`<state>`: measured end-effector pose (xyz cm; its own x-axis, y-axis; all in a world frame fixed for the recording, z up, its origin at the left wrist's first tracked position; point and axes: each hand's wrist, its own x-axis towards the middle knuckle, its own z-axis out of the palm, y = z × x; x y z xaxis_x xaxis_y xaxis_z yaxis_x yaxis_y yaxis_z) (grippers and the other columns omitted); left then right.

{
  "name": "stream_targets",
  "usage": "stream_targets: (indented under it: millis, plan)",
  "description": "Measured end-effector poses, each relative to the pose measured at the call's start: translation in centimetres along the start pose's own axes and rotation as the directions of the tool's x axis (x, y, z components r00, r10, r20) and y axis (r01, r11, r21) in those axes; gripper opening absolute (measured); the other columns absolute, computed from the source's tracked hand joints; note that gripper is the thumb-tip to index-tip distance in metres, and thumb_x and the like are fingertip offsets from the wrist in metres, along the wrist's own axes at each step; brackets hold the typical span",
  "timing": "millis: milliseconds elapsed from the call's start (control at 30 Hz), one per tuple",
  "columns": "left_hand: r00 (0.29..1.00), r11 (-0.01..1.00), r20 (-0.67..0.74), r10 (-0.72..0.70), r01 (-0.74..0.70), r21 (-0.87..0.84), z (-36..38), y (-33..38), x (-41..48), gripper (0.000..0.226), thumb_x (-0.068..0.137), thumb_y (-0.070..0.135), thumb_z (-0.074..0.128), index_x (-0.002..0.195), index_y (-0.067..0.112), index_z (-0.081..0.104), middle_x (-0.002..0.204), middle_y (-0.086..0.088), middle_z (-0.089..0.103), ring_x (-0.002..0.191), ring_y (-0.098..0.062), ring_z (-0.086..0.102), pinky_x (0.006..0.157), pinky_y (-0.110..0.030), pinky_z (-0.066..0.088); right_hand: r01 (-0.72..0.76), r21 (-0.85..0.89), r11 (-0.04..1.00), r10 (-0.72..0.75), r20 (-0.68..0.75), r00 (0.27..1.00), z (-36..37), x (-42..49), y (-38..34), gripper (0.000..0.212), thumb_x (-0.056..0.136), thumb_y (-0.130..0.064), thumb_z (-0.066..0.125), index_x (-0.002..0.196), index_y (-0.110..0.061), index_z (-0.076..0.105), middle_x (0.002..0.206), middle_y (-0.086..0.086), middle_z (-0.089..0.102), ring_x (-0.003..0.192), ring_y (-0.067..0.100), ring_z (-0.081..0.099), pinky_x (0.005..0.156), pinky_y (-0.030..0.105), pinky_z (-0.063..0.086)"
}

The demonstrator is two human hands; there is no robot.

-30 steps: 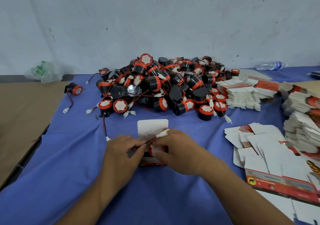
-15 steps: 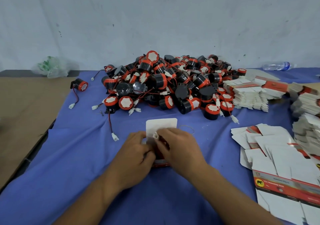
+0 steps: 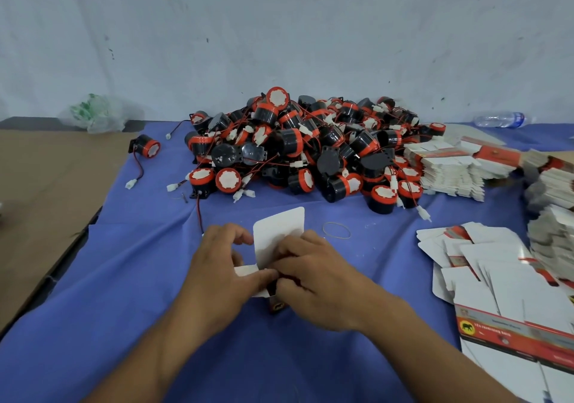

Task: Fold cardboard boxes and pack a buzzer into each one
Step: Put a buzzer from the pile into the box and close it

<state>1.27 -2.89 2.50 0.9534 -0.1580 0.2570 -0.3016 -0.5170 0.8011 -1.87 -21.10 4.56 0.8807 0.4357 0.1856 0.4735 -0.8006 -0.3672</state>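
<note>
Gripping the box (image 3: 279,305) from its left, the left hand (image 3: 226,266) had its fingers curled round the wall and its thumb laid across a small white side flap, probably to steady the carton on the desk (image 3: 124,294) during filling. Well to the left of that hand and farther out lay a stray buzzer (image 3: 146,146), its lead trailing loose.

The lid flap (image 3: 278,231) stood up between the two hands, left open so the mouth stayed clear. The right hand (image 3: 316,278) was clamped on the box from the other side, fingertips curled down into the opening, judged to be pressing the contents in.

Straight beyond both hands sat the pile of buzzers (image 3: 310,148), within reach. Just past the right hand lay a rubber band (image 3: 336,230). Farther right were the flat blanks (image 3: 497,272), fanned out for picking.

Not resolved: whether a buzzer sat inside the box. The fingers covered the mouth, and only a sliver of printed wall showed. The blanks ran off the right edge.
</note>
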Motion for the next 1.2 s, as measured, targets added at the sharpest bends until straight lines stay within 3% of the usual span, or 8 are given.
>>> stream_targets:
  millis: [133,333,467,600,767,867,1000,1200]
  plan:
    - [0.988,0.964,0.113,-0.102,0.126,-0.233,0.3,0.5,-0.1,0.052,0.060,0.032,0.080,0.105,0.032,0.055,0.113,0.008,0.058,0.095,-0.014,0.062,0.077,-0.033,0.056,-0.094,0.141,0.986,0.100,-0.037,0.994,0.2,0.3,0.0,0.035,0.101,-0.025,0.047,0.084,-0.019,0.077,0.103,-0.010,0.058,0.100,0.008,0.040,0.094,0.023,0.036]
    - [0.983,0.969,-0.121,-0.137,0.108,-0.220,1.6,0.2,-0.3,0.054,0.073,0.009,0.080,0.105,0.036,0.047,0.113,0.013,0.049,0.097,-0.006,0.055,0.073,-0.021,0.045,-0.134,0.137,0.981,0.153,-0.139,0.978,0.9,0.5,-0.5,0.023,0.098,-0.026,0.057,0.099,-0.020,0.079,0.109,-0.004,0.058,0.107,0.011,0.045,0.092,0.028,0.040]
    - [0.972,0.995,-0.222,0.076,-0.088,-0.041,2.3,0.0,-0.7,0.033,0.071,0.007,0.081,0.085,0.028,0.060,0.102,0.013,0.048,0.091,-0.002,0.054,0.077,-0.011,0.042,-0.095,0.121,0.988,0.115,-0.171,0.978,1.2,0.3,-0.8,0.025,0.097,-0.017,0.053,0.117,-0.022,0.068,0.114,-0.004,0.054,0.107,0.014,0.046,0.093,0.025,0.040]
    - [0.963,0.966,-0.105,0.248,-0.237,0.102,1.7,-0.4,-0.6,0.010,0.072,0.019,0.074,0.064,0.017,0.067,0.096,0.016,0.050,0.091,0.002,0.052,0.074,-0.003,0.036,-0.077,0.130,0.989,0.094,-0.128,0.987,0.8,0.1,-0.4,0.018,0.091,-0.013,0.058,0.098,-0.014,0.075,0.112,-0.004,0.055,0.103,0.011,0.048,0.087,0.017,0.037]
    - [0.944,0.947,0.183,0.274,-0.298,0.120,0.5,-0.3,-0.3,0.025,0.082,0.019,0.070,0.064,0.035,0.062,0.100,0.021,0.048,0.094,0.000,0.052,0.074,-0.006,0.036,-0.072,0.118,0.990,0.076,-0.034,0.997,0.3,-0.1,-0.4,0.019,0.093,-0.016,0.057,0.089,-0.013,0.075,0.116,-0.005,0.050,0.108,0.017,0.045,0.094,0.025,0.038]
    - [0.969,0.978,0.135,0.205,-0.200,-0.055,0.0,0.3,-0.5,0.015,0.077,0.025,0.065,0.088,0.035,0.063,0.107,0.014,0.051,0.094,-0.002,0.057,0.077,-0.008,0.043,-0.091,0.120,0.989,0.095,-0.030,0.995,0.1,-0.2,-0.5,0.023,0.099,-0.023,0.056,0.100,-0.016,0.077,0.120,-0.001,0.047,0.112,0.019,0.045,0.098,0.031,0.040]
    - [0.988,0.890,0.130,0.079,-0.011,-0.455,0.3,0.7,-0.8,0.048,0.077,0.006,0.074,0.114,0.026,0.050,0.086,-0.002,0.063,0.072,-0.014,0.064,0.068,-0.021,0.052,-0.133,0.059,0.989,0.138,-0.102,0.985,0.6,-0.3,-0.4,0.027,0.102,-0.026,0.052,0.107,-0.011,0.074,0.122,0.003,0.043,0.109,0.021,0.047,0.095,0.032,0.042]
    - [0.912,0.904,0.054,0.406,-0.410,0.122,1.1,0.7,-0.9,0.017,0.085,0.017,0.069,0.101,0.016,0.077,0.104,0.010,0.064,0.098,-0.005,0.057,0.086,-0.011,0.043,0.038,0.200,0.979,-0.002,-0.178,0.984,-0.6,-1.1,1.2,0.011,0.094,-0.004,0.060,0.095,-0.005,0.071,0.106,0.004,0.064,0.096,0.018,0.060,0.085,0.029,0.048]
